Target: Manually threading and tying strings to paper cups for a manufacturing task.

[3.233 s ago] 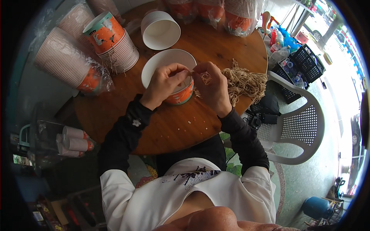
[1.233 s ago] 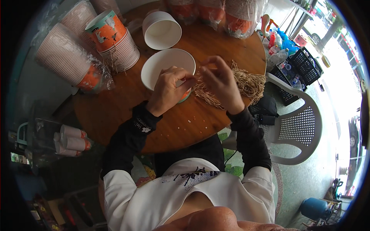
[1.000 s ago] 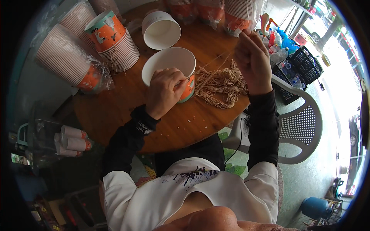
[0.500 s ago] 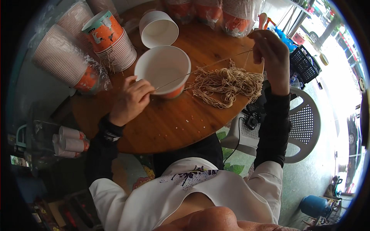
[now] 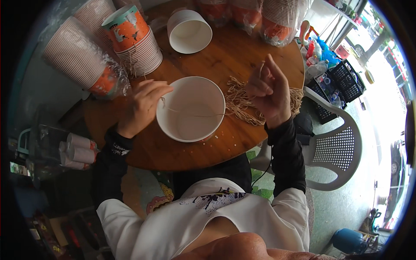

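A large white-lined paper bucket stands on the round wooden table, its mouth facing me. At its left rim, my left hand has its fingertips pinched on a thin beige string. The string hangs slack across the bucket's mouth toward the right. My right hand is raised above a loose hank of beige string and hides part of it. Its fingers are curled together with the index finger pointing up, and they appear to hold the string's other part, though the grip is partly hidden.
Several paper buckets lie nested at the back. Wrapped bucket stacks and a stack with strings on it stand at the left. More wrapped stacks are behind. A grey plastic chair and black crates are at the right.
The bucket has come nearer to me. My right hand has moved left and down, closer to the bucket. The string, formerly taut between my hands, now sags.
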Demonstrator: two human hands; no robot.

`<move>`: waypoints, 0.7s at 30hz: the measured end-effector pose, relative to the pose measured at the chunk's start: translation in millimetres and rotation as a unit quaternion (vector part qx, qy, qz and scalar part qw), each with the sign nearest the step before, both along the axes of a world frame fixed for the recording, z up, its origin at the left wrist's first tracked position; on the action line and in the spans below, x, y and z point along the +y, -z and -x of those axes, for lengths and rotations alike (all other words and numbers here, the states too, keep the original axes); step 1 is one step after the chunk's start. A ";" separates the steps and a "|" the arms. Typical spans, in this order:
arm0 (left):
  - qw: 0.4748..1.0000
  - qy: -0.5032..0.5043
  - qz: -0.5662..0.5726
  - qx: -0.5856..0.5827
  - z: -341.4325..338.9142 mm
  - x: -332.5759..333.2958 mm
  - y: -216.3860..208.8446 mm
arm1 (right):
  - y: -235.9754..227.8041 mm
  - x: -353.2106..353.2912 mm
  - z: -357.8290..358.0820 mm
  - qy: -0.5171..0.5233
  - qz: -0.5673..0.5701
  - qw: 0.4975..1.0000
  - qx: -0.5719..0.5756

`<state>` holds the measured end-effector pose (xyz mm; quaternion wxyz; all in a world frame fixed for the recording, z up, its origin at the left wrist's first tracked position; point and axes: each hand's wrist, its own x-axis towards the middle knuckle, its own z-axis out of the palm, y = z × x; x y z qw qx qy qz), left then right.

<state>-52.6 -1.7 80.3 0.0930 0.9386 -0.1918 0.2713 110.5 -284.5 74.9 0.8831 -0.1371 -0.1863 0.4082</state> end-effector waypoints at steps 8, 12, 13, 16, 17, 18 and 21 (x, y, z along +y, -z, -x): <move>0.959 0.079 0.273 0.012 -23.6 -77.7 -20.4 | 2.4 26.0 38.8 -0.060 0.087 0.994 -0.042; 0.979 0.065 0.195 -0.007 -32.8 -82.7 -21.5 | 1.4 29.4 47.6 -0.072 0.149 0.984 -0.068; 0.984 0.069 0.162 -0.009 -34.9 -83.8 -21.5 | 1.2 29.4 47.9 -0.068 0.149 0.984 -0.067; 0.989 0.070 0.128 -0.036 -40.6 -90.3 -16.1 | 1.7 28.4 47.9 -0.080 0.149 0.984 -0.053; 0.988 0.064 0.128 -0.063 -40.9 -92.5 -14.0 | 4.3 28.3 47.3 -0.077 0.161 0.982 -0.054; 0.988 0.066 0.127 -0.061 -39.8 -93.1 -13.6 | 7.3 27.8 46.7 -0.074 0.173 0.981 -0.054; 0.987 0.079 0.138 -0.031 -36.3 -94.0 -11.9 | 16.0 23.9 45.5 -0.081 0.116 0.989 -0.029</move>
